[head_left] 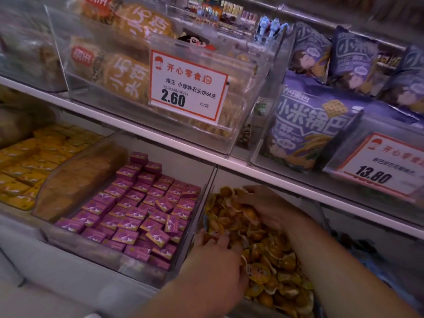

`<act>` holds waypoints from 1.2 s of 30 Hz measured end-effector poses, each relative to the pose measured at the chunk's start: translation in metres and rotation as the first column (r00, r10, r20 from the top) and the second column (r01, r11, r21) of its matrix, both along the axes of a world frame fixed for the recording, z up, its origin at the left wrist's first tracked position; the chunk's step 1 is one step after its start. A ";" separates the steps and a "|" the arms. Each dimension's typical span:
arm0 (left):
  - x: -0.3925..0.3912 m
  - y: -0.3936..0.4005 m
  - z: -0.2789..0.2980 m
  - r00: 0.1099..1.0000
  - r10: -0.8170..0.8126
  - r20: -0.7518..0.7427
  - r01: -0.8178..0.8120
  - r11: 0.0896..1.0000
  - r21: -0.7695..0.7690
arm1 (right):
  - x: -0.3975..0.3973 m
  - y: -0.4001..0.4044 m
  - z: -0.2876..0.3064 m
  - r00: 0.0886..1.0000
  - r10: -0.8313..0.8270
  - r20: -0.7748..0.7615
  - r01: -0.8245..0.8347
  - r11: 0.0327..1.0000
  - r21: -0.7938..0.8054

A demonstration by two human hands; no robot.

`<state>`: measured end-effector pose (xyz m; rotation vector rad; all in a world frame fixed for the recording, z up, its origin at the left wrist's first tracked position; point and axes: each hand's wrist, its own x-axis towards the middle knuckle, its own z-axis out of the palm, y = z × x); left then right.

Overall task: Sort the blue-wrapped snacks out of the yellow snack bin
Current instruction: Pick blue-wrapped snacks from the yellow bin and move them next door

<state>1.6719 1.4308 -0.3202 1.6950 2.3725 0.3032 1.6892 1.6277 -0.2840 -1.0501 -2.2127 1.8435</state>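
Both hands are inside the yellow snack bin [207, 198], a clear box on the lower shelf, full of small yellow-wrapped snacks [270, 258]. The left hand [216, 251] lies on the near left part of the pile with its fingers bent down into the wrappers; I cannot tell if it holds something. The right hand [263, 208] is further in, fingers spread and lying flat over the pile, holding nothing that I can see. Just beyond the left hand, against the bin wall, there is a small blue edge [205, 222]. I judge it may be one blue-wrapped snack, but it is too small to be sure. Such pieces are probably light, with thin, slippery foil that crackles and slides. It should be best to pinch one at its crimped rim, not squeeze the middle.
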 end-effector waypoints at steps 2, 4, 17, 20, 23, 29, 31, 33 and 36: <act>0.000 0.000 -0.001 1.000 0.003 0.003 -0.003 1.000 -0.003 | 0.010 0.016 -0.002 0.976 -0.013 0.218 -0.073 0.921 0.381; 0.000 0.001 -0.002 1.000 0.002 0.013 -0.001 1.000 -0.005 | 0.019 0.025 0.000 0.927 -0.020 0.375 -0.217 0.786 0.579; 0.000 0.000 -0.003 1.000 0.009 -0.002 -0.009 1.000 -0.004 | 0.016 -0.007 0.004 0.875 0.164 0.456 -0.478 0.446 0.757; 0.002 0.000 0.003 1.000 0.010 -0.004 -0.010 0.998 -0.057 | -0.002 -0.033 -0.020 0.680 0.347 0.645 -0.729 0.408 0.549; 0.005 -0.002 0.006 1.000 0.022 0.010 -0.021 0.994 -0.104 | -0.003 -0.026 -0.034 0.644 0.328 0.691 -0.754 0.426 0.500; 0.007 -0.004 0.005 0.999 0.022 0.036 -0.018 0.993 -0.113 | 0.000 -0.010 -0.046 0.771 0.282 0.572 -0.630 0.470 0.618; 0.006 -0.003 0.005 0.999 0.024 0.037 -0.020 0.993 -0.117 | -0.006 -0.014 -0.051 0.802 0.269 0.534 -0.594 0.460 0.660; 0.007 -0.003 0.004 0.999 0.026 0.040 -0.021 0.992 -0.122 | -0.008 -0.015 -0.054 0.827 0.273 0.492 -0.562 0.453 0.692; 0.006 -0.003 0.004 0.998 0.032 0.052 -0.026 0.994 -0.109 | -0.006 -0.016 -0.055 0.825 0.327 0.460 -0.564 0.429 0.706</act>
